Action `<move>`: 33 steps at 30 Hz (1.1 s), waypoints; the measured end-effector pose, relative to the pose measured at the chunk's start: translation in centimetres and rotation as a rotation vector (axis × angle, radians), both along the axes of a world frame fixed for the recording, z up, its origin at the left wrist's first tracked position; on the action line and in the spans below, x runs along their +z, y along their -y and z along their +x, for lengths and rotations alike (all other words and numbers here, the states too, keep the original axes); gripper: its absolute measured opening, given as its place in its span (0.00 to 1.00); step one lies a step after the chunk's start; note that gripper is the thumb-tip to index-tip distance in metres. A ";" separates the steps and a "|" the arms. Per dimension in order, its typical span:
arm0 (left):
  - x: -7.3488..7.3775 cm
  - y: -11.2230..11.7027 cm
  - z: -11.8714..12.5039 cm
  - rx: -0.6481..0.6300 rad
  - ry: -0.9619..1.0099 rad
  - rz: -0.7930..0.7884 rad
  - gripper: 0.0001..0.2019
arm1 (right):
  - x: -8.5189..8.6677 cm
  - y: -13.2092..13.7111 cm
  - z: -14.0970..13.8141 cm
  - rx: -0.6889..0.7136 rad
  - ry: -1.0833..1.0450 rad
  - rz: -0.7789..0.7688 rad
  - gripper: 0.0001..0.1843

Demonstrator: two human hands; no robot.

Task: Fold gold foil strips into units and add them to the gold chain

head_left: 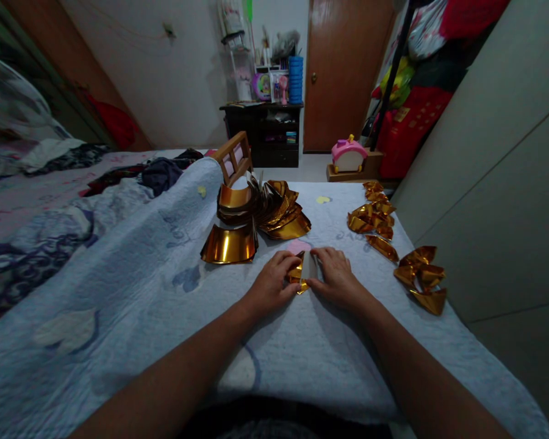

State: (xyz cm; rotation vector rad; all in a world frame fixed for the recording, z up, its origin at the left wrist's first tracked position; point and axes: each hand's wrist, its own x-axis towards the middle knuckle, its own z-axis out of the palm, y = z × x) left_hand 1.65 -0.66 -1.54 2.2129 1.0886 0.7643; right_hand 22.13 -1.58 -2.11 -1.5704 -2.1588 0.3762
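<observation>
A small sheet of gold foil paper [303, 272], white on its inner side, lies on the pale blue quilt [165, 305] between my hands. My left hand [274, 279] pinches its left edge with curled fingers. My right hand [333, 275] presses on its right side, fingers bent over it. Just beyond my hands stands a stack of curved gold sheets [251, 219].
Folded gold paper pieces [376, 213] lie in a row at the right, with more folded gold pieces [423, 277] near the quilt's right edge by a grey wall. Clothes and bedding cover the left side. A wooden chair back [233, 155], dark desk and door stand behind.
</observation>
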 end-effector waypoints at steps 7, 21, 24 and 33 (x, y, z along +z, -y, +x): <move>-0.1 0.6 -0.3 0.038 0.277 -0.140 0.29 | -0.2 -0.3 -0.1 -0.006 -0.325 -0.067 0.41; 0.1 1.8 0.0 0.082 0.119 -0.161 0.23 | 0.1 -0.5 -0.5 -0.067 -0.544 -0.213 0.31; -0.2 2.0 0.2 0.090 -0.009 -0.109 0.32 | 0.2 -0.4 -0.5 -0.064 -0.363 -0.076 0.30; 0.0 1.8 0.5 -0.020 -0.240 0.159 0.12 | -0.5 -0.8 -0.1 -0.115 -0.138 0.010 0.25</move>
